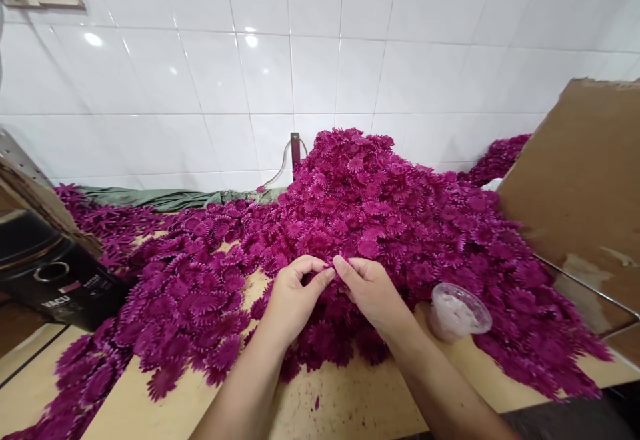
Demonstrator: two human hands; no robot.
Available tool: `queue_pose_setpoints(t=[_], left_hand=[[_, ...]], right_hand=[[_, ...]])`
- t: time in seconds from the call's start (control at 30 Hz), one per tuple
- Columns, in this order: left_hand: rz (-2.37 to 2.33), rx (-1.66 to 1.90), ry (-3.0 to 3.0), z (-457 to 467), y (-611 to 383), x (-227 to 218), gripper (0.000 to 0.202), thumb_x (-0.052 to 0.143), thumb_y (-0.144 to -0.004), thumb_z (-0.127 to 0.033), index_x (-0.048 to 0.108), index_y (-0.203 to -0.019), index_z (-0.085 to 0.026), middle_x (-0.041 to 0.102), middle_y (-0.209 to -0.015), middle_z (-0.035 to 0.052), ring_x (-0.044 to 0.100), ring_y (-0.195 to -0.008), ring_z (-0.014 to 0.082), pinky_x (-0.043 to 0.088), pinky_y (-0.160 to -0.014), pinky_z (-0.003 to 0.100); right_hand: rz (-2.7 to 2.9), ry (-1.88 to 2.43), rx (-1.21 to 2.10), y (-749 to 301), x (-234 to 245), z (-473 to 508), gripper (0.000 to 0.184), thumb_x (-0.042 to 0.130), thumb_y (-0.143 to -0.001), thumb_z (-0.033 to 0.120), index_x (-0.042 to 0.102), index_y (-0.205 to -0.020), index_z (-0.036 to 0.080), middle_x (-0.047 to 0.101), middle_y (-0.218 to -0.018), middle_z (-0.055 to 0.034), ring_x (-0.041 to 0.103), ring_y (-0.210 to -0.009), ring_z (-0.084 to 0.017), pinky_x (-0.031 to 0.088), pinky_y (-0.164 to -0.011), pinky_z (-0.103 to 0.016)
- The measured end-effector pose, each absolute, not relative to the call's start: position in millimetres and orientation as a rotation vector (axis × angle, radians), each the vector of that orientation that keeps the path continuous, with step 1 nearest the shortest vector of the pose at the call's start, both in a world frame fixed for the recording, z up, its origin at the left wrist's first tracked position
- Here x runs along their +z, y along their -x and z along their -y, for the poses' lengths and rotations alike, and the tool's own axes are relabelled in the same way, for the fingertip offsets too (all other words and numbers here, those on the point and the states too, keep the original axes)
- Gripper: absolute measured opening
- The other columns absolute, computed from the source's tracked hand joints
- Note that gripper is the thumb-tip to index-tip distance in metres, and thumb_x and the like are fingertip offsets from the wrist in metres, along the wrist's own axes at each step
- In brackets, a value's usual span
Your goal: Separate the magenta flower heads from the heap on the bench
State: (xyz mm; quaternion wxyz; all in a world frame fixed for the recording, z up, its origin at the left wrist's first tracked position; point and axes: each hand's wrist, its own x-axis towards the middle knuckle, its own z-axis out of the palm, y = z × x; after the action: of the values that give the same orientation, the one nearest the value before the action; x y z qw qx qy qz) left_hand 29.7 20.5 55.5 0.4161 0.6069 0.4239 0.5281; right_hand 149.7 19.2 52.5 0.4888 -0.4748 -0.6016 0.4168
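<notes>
My left hand [300,287] and my right hand [365,287] meet at the fingertips, low over the front of a heap of magenta artificial flower heads [360,193]. Thumb and forefinger are pinched together on each hand. What sits between the fingertips is too small and too covered to make out; only a bit of magenta shows there, and it blends with the flower heads behind. Right of my right wrist, a clear plastic cup [457,312] with whitish, translucent contents leans among the flowers.
A black canister [55,280] stands at the left beside a cardboard box edge. At the right rises a large cardboard panel [575,207]. White wall tiles [320,73] close off the back, with green cloth [150,198] along their foot. Flower heads spread over the wooden tabletop [345,403].
</notes>
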Motion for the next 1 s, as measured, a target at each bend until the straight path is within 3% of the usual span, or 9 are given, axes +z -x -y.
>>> queue_pose_setpoints(t=[0.17, 0.27, 0.37, 0.5, 0.6, 0.73, 0.9, 1.0], left_hand=[[-1.032, 1.546, -0.921, -38, -21, 56, 0.019, 0.067, -0.055, -0.030, 0.056, -0.061, -0.016, 0.046, -0.049, -0.0075, 0.038, -0.044, 0.0053, 0.031, -0.045, 0.017], [-1.091, 1.690, -0.800, -50, -10, 60, 0.027, 0.069, -0.051, -0.034, 0.053, -0.063, -0.016, 0.043, -0.048, -0.0089, 0.035, -0.043, 0.0046, 0.027, -0.042, 0.016], [-1.201, 1.597, -1.034, -54, -8, 60, 0.033, 0.069, -0.053, -0.030, 0.056, -0.080, -0.016, 0.054, -0.064, -0.0040, 0.049, -0.057, 0.0082, 0.038, -0.054, 0.019], [-1.390, 1.520, -1.399, -49, -12, 53, 0.042, 0.062, -0.062, -0.025, 0.054, -0.103, -0.017, 0.058, -0.088, 0.0036, 0.055, -0.084, 0.0159, 0.041, -0.080, 0.031], [-1.379, 1.468, -1.693, -39, -15, 54, 0.023, 0.055, -0.070, -0.026, 0.061, -0.091, -0.017, 0.059, -0.087, 0.0045, 0.055, -0.087, 0.0175, 0.039, -0.084, 0.032], [-1.229, 1.280, -1.819, -26, -27, 59, 0.015, 0.057, -0.070, -0.028, 0.065, -0.079, -0.019, 0.063, -0.078, 0.0028, 0.057, -0.077, 0.0167, 0.043, -0.076, 0.029], [-1.199, 1.260, -1.703, -29, -36, 59, 0.008, 0.057, -0.067, -0.024, 0.062, -0.068, -0.017, 0.064, -0.071, 0.0009, 0.056, -0.069, 0.0150, 0.043, -0.070, 0.026], [-1.217, 1.292, -1.667, -32, -34, 59, 0.010, 0.054, -0.067, -0.022, 0.058, -0.059, -0.017, 0.060, -0.062, -0.0010, 0.054, -0.063, 0.0138, 0.042, -0.065, 0.025]], right_hand=[[1.499, 1.027, 1.064, -142, 59, -5, 0.038, 0.046, -0.078, 0.041, 0.026, -0.053, 0.020, 0.023, -0.054, 0.0062, 0.022, -0.049, -0.007, 0.021, -0.046, -0.023], [1.513, 0.996, 1.122, -147, 62, -1, 0.033, 0.046, -0.078, 0.040, 0.033, -0.056, 0.019, 0.027, -0.055, 0.0063, 0.025, -0.050, -0.007, 0.024, -0.047, -0.022], [1.418, 1.011, 1.246, -155, 60, -9, 0.023, 0.053, -0.072, 0.040, 0.049, -0.068, 0.017, 0.041, -0.060, 0.0045, 0.035, -0.054, -0.008, 0.031, -0.053, -0.022], [1.277, 1.062, 1.309, -163, 53, -26, 0.025, 0.060, -0.062, 0.039, 0.053, -0.069, 0.016, 0.047, -0.061, 0.0033, 0.040, -0.055, -0.009, 0.034, -0.056, -0.024], [1.327, 1.188, 1.092, -164, 50, -31, 0.024, 0.057, -0.064, 0.040, 0.050, -0.060, 0.017, 0.042, -0.053, 0.0052, 0.035, -0.050, -0.008, 0.030, -0.052, -0.024], [1.365, 1.297, 0.855, -160, 52, -30, 0.027, 0.055, -0.065, 0.040, 0.045, -0.053, 0.018, 0.039, -0.049, 0.0061, 0.033, -0.049, -0.008, 0.027, -0.049, -0.024], [1.241, 1.218, 0.969, -155, 59, -27, 0.029, 0.055, -0.065, 0.042, 0.043, -0.053, 0.019, 0.035, -0.047, 0.0079, 0.030, -0.046, -0.007, 0.026, -0.046, -0.023], [1.191, 1.090, 1.129, -154, 60, -26, 0.022, 0.058, -0.062, 0.037, 0.052, -0.067, 0.017, 0.047, -0.056, 0.0058, 0.040, -0.051, -0.008, 0.034, -0.052, -0.023]])
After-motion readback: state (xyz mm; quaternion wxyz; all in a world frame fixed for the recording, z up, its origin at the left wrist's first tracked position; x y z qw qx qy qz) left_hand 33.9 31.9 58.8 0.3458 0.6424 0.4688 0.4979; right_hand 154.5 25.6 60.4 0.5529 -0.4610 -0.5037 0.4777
